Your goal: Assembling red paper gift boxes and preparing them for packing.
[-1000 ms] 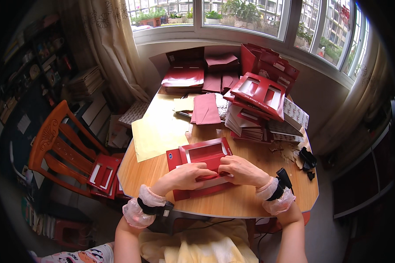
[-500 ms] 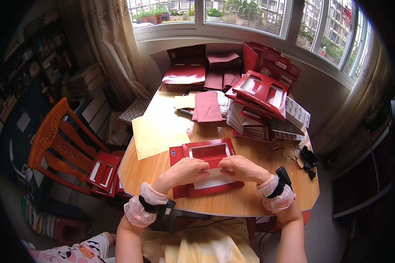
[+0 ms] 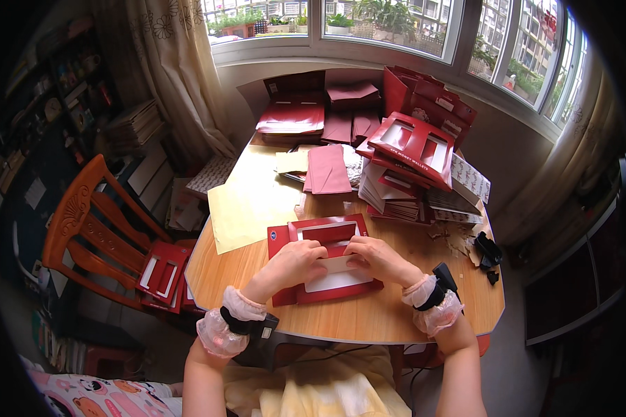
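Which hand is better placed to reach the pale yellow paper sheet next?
Probably the left hand: the pale yellow paper sheet lies nearer it, on the left; the right hand sits farther across. Both hold the red windowed cardboard packet.

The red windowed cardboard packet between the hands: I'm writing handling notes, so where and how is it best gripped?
Probably by the left and right borders of the red windowed packet, coming from each side: it lies roughly flat on the wooden tabletop, window-like openings break up its middle, and the left hand and right hand already occupy that part.
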A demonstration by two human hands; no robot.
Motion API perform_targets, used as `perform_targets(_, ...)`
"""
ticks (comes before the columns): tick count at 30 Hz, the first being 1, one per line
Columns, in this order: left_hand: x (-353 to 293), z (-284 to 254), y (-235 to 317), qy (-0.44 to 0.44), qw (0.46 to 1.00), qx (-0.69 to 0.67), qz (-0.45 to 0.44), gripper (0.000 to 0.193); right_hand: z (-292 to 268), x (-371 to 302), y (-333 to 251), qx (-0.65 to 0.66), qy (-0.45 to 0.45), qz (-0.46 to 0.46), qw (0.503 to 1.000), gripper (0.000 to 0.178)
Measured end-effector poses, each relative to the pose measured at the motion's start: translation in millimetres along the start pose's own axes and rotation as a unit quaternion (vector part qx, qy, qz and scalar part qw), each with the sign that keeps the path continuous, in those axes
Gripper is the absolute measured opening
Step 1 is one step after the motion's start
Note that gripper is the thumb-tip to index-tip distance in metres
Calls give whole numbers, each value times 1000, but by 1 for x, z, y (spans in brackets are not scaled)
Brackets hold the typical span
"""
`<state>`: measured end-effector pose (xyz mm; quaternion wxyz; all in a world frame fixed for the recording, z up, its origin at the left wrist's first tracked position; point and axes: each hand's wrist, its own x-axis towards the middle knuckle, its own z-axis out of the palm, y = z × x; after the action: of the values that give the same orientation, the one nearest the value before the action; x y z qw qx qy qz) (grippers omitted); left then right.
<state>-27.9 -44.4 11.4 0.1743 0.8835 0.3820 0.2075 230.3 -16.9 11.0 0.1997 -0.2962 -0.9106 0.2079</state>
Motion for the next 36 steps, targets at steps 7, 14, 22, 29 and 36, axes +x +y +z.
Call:
perform_targets(7,0,8,-13,-13,996,-83,-35,28,6,2,1,7,26,-14,1000,18)
perform_targets(14,7,10,-6,13,1000,-8,-7,27,-3,6,-1,-58,21,-34,998,17)
perform_targets(22,15,10,-14,2,998,53,23,28,3,3,6,-35,12,-29,999,21)
perform_targets(29,8,1,-15,-4,996,66,60,19,-2,1,-1,-64,10,-22,998,21)
perform_targets(36,4,-3,-8,-25,995,66,66,16,-6,-3,0,-115,8,-35,993,19)
